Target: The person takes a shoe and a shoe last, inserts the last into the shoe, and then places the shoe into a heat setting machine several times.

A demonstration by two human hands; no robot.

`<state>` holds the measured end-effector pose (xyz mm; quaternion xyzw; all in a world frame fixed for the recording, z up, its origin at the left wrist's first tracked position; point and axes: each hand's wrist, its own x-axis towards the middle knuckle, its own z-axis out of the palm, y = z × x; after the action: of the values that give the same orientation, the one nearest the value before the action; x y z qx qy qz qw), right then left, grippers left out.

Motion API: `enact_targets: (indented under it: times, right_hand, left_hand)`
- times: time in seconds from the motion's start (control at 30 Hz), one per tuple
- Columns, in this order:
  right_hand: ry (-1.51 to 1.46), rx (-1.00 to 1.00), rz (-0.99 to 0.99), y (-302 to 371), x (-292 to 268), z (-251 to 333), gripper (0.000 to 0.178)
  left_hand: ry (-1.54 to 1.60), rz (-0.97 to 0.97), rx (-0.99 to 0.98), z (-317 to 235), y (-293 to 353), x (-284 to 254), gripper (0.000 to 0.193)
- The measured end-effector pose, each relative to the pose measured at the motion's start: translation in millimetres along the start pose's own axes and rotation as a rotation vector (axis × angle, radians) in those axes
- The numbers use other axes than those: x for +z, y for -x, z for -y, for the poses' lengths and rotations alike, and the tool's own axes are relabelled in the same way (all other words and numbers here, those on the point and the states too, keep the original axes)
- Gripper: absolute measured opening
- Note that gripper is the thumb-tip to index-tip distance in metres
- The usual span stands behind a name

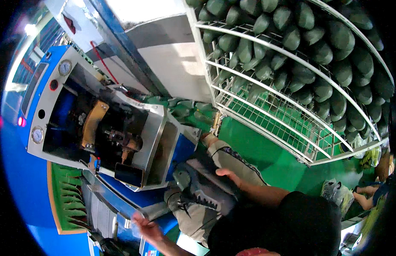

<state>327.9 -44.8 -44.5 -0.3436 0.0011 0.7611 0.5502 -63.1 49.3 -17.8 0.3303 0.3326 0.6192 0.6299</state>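
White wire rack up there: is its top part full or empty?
Full, it looks like: dark green shoe lasts crowd the upper part of the white wire rack, packed against each other.

At left, the machine [121, 138] is showing smooth metal. Upper right, plastic-looking lasts [302, 72] are gleaming — semi-gloss; lower centre, cloth trousers [193, 222] are looking matt.

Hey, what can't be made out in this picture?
In the head view:
Right hand: most fingers hidden by the dark shoe-like piece on the lap.
Left hand: finger details blurred.
Upper dial gauge: reading too small.
White wire rack: top cut off by the upper edge.
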Motion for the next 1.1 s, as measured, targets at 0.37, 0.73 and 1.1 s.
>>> enact_targets:
  times: [0.37, 0.73, 1.1]
  right_hand:
    - [-0.057, 0.128, 0.108, -27, -7, -6, 0.051]
    - [-0.025, -0.142, 0.050, -2, 3, 0, 0.059]
    - [0.019, -0.080, 0.089, -18, 28, 1, 0.058]
  left_hand:
    - [-1.170, 0.171, -0.168, 34, 66, 136, 0.027]
    - [-1.680, -0.421, 0.139, 32, 21, 121, 0.026]
    - [-1.097, 0.185, 0.252, 60, 73, 127, 0.029]
